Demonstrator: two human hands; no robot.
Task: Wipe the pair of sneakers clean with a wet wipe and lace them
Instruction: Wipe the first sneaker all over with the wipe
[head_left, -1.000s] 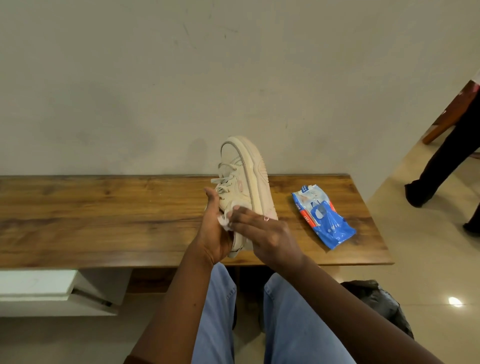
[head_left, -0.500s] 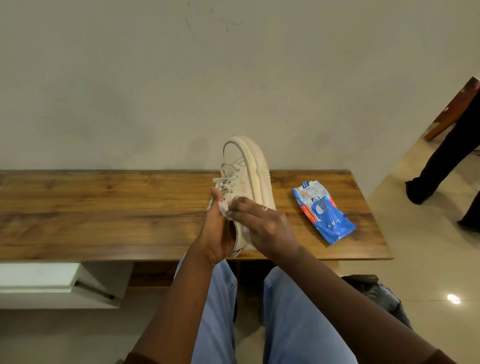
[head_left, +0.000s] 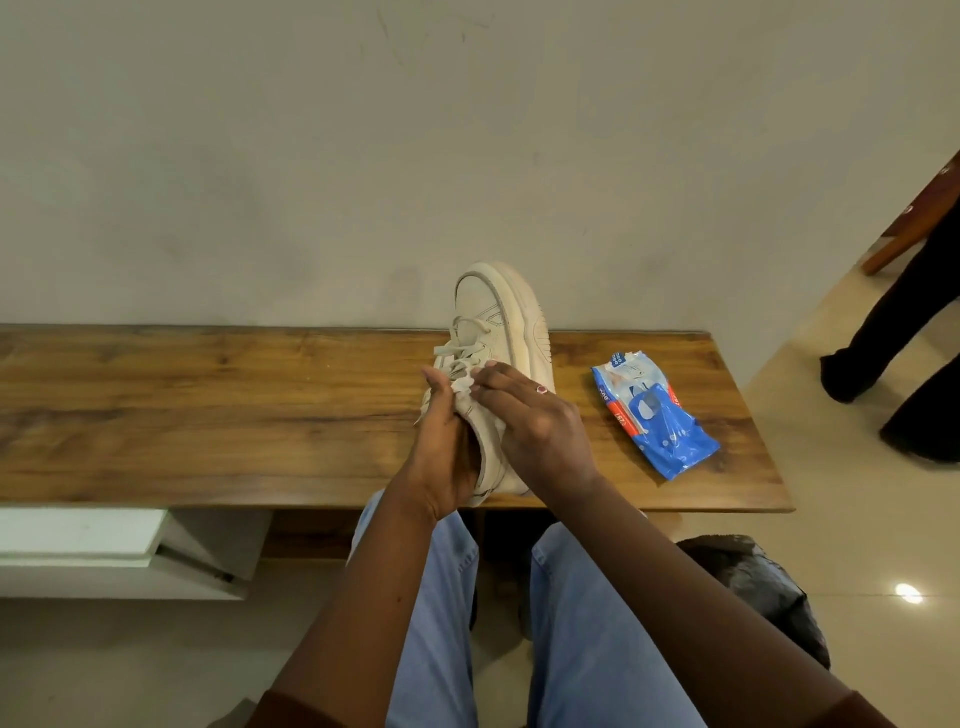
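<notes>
One cream sneaker (head_left: 506, 317) lies tipped on its side on the wooden bench (head_left: 208, 410), toe pointing away from me, laces loose. My left hand (head_left: 444, 447) grips its heel end from the left. My right hand (head_left: 530, 421) lies over the side of the shoe, its fingertips pressing a small white wet wipe (head_left: 461, 387) against the upper near the laces. The second sneaker is not in view.
A blue pack of wet wipes (head_left: 657, 415) lies on the bench to the right of the shoe. A dark bag (head_left: 763, 587) sits on the floor by my right knee. A person's dark-trousered legs (head_left: 904, 332) stand at the far right. The wall is directly behind the bench.
My right hand has slid the wipe up the shoe, from near the heel toward the laces. My left hand keeps its hold on the heel.
</notes>
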